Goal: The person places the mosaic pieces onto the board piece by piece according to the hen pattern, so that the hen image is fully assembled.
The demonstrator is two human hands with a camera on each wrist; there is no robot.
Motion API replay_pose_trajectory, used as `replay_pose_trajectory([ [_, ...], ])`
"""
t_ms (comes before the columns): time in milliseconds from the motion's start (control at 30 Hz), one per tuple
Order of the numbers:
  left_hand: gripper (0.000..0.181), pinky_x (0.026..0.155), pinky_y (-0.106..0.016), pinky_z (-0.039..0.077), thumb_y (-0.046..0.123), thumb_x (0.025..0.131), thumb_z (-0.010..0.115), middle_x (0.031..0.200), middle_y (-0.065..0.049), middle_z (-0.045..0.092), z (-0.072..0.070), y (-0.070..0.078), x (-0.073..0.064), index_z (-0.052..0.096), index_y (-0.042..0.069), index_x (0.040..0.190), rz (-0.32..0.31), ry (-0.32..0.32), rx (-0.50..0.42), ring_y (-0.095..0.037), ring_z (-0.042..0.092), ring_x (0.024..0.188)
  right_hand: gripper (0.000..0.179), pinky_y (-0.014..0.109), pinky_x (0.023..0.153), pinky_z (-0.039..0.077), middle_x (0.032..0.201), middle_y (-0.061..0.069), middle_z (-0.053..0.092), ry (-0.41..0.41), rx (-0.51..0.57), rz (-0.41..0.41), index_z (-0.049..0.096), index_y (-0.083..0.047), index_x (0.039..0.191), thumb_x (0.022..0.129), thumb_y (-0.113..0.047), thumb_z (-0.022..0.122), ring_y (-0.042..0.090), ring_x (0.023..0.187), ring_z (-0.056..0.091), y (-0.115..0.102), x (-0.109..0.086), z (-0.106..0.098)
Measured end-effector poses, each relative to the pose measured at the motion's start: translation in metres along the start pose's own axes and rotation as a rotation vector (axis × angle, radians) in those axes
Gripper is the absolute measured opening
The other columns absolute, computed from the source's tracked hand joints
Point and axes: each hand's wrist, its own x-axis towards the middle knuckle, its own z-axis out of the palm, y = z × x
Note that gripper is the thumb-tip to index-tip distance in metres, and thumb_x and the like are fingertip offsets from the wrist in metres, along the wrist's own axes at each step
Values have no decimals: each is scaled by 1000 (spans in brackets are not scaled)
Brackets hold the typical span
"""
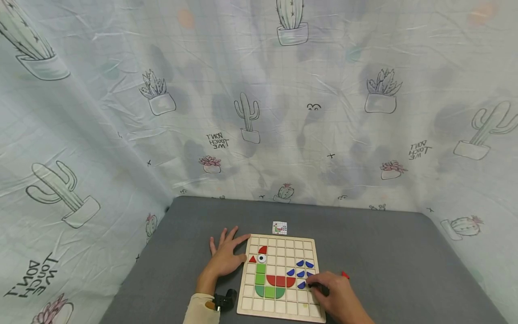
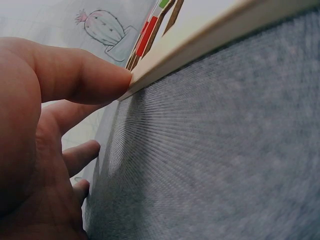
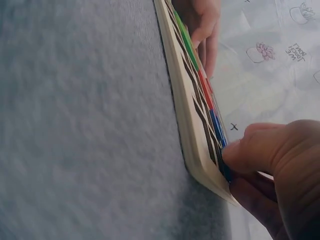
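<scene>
A wooden grid board point(image 1: 291, 307) lies on the grey table, carrying a bird-like picture of flat tiles. Green tiles point(image 1: 261, 268), red tiles point(image 1: 280, 281), a red triangle point(image 1: 252, 259) and a white eye disc point(image 1: 262, 258) fill cells on its left and middle. Several blue half-round tiles point(image 1: 300, 263) sit on the right side. My left hand point(image 1: 225, 256) has its fingers spread, thumb and index fingertip touching the board's left edge. My right hand point(image 1: 336, 292) is at the board's right side, thumb and index finger pinching a blue tile point(image 3: 228, 172), mostly hidden by the fingers.
A small picture card point(image 1: 279, 227) lies just behind the board and shows a similar tile pattern. Beyond my right hand a red piece point(image 1: 345, 274) is partly visible on the table. A cactus-printed curtain point(image 1: 259, 180) hangs behind and at both sides of the table.
</scene>
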Motion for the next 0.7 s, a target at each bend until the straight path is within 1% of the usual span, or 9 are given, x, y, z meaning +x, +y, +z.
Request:
replay_pose_trajectory([
  [167, 63, 124, -79, -17, 12, 88, 73, 176, -24, 34, 1, 0, 0, 69, 19, 150, -6, -1, 6, -55, 8, 167, 26, 29, 78, 66, 98, -12, 81, 14, -22, 118, 85, -19, 100, 84, 1, 90, 1, 91, 73, -9, 0, 3],
  [233, 63, 124, -79, -17, 12, 88, 74, 176, -24, 34, 1, 0, 1, 69, 19, 150, -7, -2, 7, -55, 8, 167, 26, 28, 78, 66, 97, -13, 80, 10, -47, 173, 84, -21, 99, 84, -1, 90, -1, 90, 71, -12, 0, 4],
  [333, 62, 124, -79, -18, 12, 89, 74, 177, -23, 34, 1, 1, 0, 69, 19, 151, -9, -5, 5, -55, 8, 167, 27, 27, 77, 65, 96, -13, 79, 8, -66, 226, 83, -23, 96, 83, 0, 91, -2, 88, 70, -16, 0, 5],
  [467, 62, 125, -79, -18, 12, 89, 74, 177, -24, 34, 0, 2, 1, 69, 18, 151, -8, -1, -3, -55, 7, 168, 28, 27, 76, 65, 95, -13, 79, 18, -57, 230, 83, -23, 95, 82, 1, 91, -1, 87, 70, -19, -1, 7],
  [567, 62, 124, -79, -18, 11, 89, 74, 177, -24, 34, -1, 3, 0, 69, 19, 150, -7, 2, -5, -55, 8, 167, 27, 28, 76, 65, 96, -13, 79, 19, -46, 205, 83, -21, 96, 83, 1, 90, 0, 89, 71, -18, -2, 6],
  [700, 62, 124, -79, -18, 12, 89, 74, 177, -24, 34, -1, 2, 0, 69, 19, 150, -10, 0, -5, -55, 8, 168, 25, 30, 78, 66, 98, -12, 80, -2, -26, 176, 85, -19, 100, 85, 1, 89, 3, 91, 73, -16, -3, 4],
])
